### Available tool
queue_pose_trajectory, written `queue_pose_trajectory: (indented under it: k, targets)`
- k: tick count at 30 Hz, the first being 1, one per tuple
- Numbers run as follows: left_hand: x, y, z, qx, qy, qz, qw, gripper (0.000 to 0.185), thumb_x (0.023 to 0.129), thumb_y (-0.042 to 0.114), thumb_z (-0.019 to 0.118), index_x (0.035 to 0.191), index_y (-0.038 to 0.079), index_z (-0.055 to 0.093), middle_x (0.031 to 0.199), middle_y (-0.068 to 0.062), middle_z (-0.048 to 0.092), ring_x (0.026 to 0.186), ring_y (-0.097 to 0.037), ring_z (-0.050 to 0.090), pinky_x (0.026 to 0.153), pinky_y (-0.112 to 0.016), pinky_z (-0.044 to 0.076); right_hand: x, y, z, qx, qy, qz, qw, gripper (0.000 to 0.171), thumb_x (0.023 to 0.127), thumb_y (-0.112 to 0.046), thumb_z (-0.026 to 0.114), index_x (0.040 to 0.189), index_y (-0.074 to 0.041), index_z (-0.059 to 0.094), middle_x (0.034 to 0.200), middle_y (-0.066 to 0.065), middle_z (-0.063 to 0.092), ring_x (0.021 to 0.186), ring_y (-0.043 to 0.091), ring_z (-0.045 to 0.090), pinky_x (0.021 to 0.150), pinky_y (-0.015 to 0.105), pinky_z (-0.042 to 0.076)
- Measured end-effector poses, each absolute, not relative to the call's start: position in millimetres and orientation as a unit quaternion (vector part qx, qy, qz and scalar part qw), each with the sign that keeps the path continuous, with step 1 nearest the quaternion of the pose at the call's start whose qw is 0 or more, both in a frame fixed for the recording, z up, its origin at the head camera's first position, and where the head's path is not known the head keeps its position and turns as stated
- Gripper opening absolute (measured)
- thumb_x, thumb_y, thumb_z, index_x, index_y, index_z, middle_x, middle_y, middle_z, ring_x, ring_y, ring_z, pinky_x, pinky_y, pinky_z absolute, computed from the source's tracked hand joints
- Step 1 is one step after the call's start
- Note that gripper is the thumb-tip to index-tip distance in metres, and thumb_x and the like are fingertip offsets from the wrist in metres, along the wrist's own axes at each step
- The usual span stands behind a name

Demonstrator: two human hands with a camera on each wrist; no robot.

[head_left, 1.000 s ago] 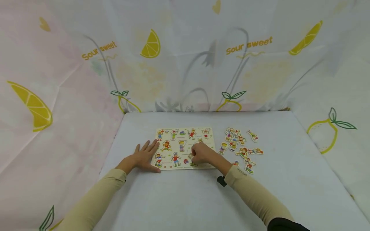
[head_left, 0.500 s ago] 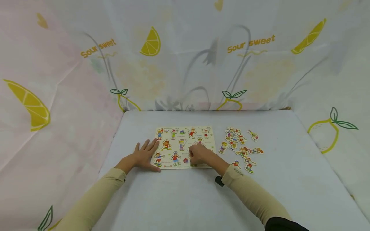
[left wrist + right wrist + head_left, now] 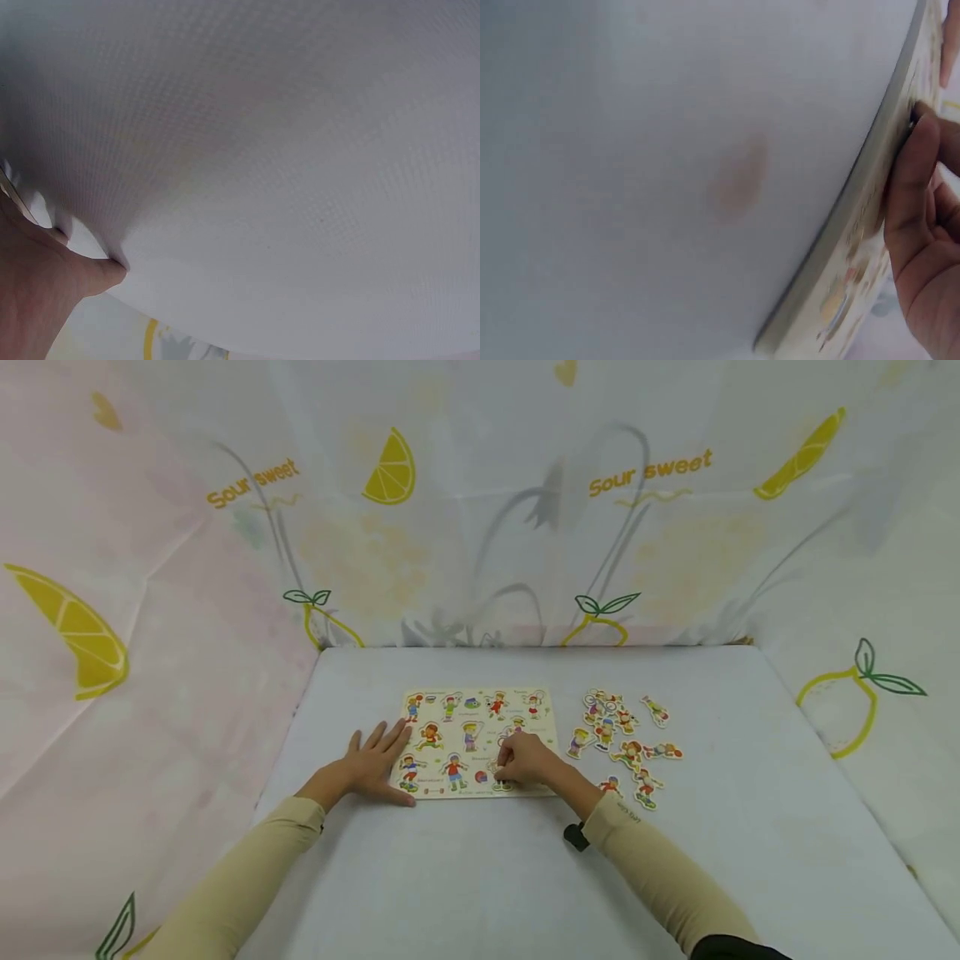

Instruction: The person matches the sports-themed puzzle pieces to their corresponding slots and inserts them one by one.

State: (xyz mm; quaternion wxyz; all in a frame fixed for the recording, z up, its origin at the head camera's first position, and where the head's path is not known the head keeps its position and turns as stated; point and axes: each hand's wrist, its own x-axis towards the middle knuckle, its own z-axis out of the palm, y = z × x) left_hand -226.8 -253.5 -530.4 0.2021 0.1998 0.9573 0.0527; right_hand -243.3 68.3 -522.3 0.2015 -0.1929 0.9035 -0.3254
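White tabletop [image 3: 480, 877], lemon-print curtain [image 3: 480, 510] on 3 sides. Puzzle board [image 3: 480, 739] near tabletop centre. Left hand [image 3: 375, 766] flat, fingers straight, on board's left edge. Right hand [image 3: 528, 758] curled, pinching a puzzle piece [image 3: 497, 768] at board's front edge. Loose pieces [image 3: 622, 743] right of board.

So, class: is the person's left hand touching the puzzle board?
Touching. The head view shows the left hand lying flat, fingertips overlapping the puzzle board's left edge.
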Motion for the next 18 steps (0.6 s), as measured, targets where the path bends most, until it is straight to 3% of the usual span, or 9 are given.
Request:
queue_pose_trajectory:
  k: [9, 12, 18]
  targets:
    - [-227, -257, -528, 0.197, 0.959, 0.051, 0.198, 0.135, 0.067, 0.084, 0.065, 0.160, 0.008, 0.003, 0.168, -0.014, -0.004, 0.151, -0.047, 0.000, 0.110, -0.078, 0.002, -239, 68, -527, -0.186, 0.898, -0.359, 0.173, 0.015, 0.082, -0.014, 0.079, 0.079, -0.010, 0.066, 0.069, -0.001, 0.060, 0.059, 0.010, 0.051, 0.055, 0.023, 0.043]
    - [-226, -257, -527, 0.198, 0.959, 0.053, 0.195, 0.134, 0.067, 0.083, 0.065, 0.160, 0.008, 0.003, 0.168, -0.014, -0.003, 0.151, -0.047, 0.000, 0.110, -0.078, 0.002, -237, 69, -529, -0.183, 0.896, -0.366, 0.173, 0.016, 0.082, -0.016, 0.080, 0.086, -0.008, 0.066, 0.069, -0.001, 0.060, 0.059, 0.010, 0.052, 0.057, 0.024, 0.044]
    - [-225, -251, -525, 0.204, 0.957, 0.061, 0.198, 0.133, 0.068, 0.080, 0.068, 0.159, 0.006, 0.006, 0.167, -0.016, 0.000, 0.151, -0.048, 0.002, 0.110, -0.078, 0.004, -228, 72, -530, -0.162, 0.890, -0.378, 0.194, 0.058, 0.080, -0.026, 0.082, 0.125, -0.004, 0.053, 0.077, 0.000, 0.059, 0.065, 0.011, 0.051, 0.062, 0.025, 0.042]
